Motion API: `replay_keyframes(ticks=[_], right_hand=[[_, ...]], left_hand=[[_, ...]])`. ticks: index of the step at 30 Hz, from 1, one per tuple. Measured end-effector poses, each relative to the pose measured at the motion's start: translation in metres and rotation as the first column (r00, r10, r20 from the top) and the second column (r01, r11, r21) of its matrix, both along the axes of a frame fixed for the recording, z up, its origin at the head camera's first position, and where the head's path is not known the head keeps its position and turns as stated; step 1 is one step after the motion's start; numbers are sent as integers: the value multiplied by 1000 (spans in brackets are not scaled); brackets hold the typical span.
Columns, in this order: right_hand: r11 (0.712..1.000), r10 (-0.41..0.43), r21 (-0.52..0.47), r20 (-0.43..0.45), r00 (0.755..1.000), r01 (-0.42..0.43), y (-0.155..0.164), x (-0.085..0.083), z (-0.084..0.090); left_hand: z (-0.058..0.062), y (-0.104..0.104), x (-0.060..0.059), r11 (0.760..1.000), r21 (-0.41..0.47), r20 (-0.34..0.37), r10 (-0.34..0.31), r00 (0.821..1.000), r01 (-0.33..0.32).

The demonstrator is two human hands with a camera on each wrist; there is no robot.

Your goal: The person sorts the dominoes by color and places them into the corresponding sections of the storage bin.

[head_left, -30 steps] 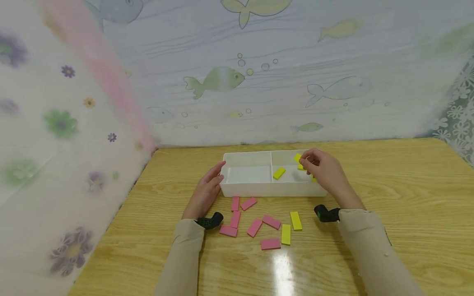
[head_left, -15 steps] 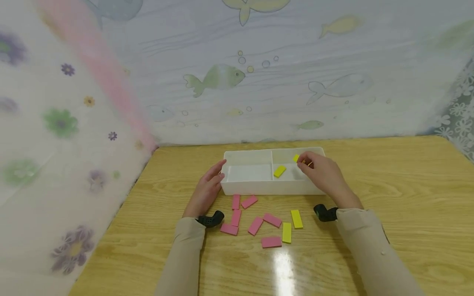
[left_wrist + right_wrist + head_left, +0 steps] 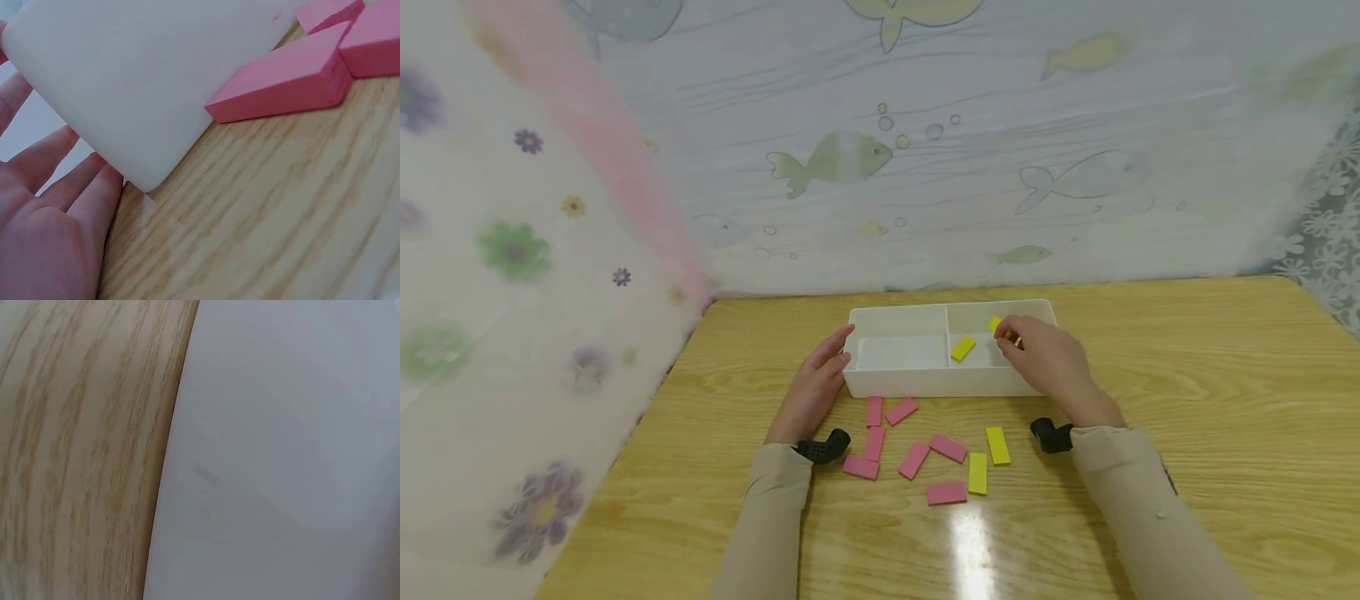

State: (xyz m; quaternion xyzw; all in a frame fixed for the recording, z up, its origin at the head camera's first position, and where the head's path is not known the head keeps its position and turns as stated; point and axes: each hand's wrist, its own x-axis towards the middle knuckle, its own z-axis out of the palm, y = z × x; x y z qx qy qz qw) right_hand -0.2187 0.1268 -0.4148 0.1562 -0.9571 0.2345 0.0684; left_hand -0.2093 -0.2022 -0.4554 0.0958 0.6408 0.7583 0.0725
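Pink and yellow blocks: six pink blocks [image 3: 914, 459] and two yellow blocks [image 3: 997, 445] are lying loose on the wooden table [image 3: 1225, 400], nearest you, between your two sleeves.
Nearer hand: your right hand [image 3: 1047, 364] is sitting closer to the loose yellow pair; your left is closer to the pink cluster.
Left hand: your left hand [image 3: 815, 386] is resting with straight fingers [image 3: 69, 187] against the left end of the white tray [image 3: 925, 384], holding nothing.
Right hand: you are reaching over the tray's right compartment, fingertips curled and pinching a yellow block [image 3: 996, 324].
Held block: it is sitting at the far side of that compartment, just ahead of your fingertips, mostly hidden, so you cannot tell its long axis.
Other block in tray: a second yellow piece [image 3: 963, 348] is lying flat left of your hand, its long axis running diagonally, apart from the held one.
Left compartment: it is showing only its white floor.
Backdrop: fish-print sheeting [image 3: 925, 167] is hanging beyond the table.
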Motion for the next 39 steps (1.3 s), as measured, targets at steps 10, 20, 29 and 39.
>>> replay_keyframes(ticks=[10, 20, 29, 39], right_hand=[[1000, 4, 19, 12, 1000, -4, 0, 0, 1], [1000, -13, -7, 39, 999, 14, -1, 0, 4], [1000, -8, 3, 46, 999, 8, -1, 2, 2], [1000, 3, 2, 47, 999, -3, 0, 2, 0]], left_hand=[[13, 3, 9, 999, -45, -13, -17, 1000, 16], [-2, 0, -4, 1000, 15, -34, -7, 999, 7], [-3, -1, -3, 1000, 15, -29, 2, 1000, -1], [-3, 0, -2, 1000, 9, -24, -6, 1000, 6]])
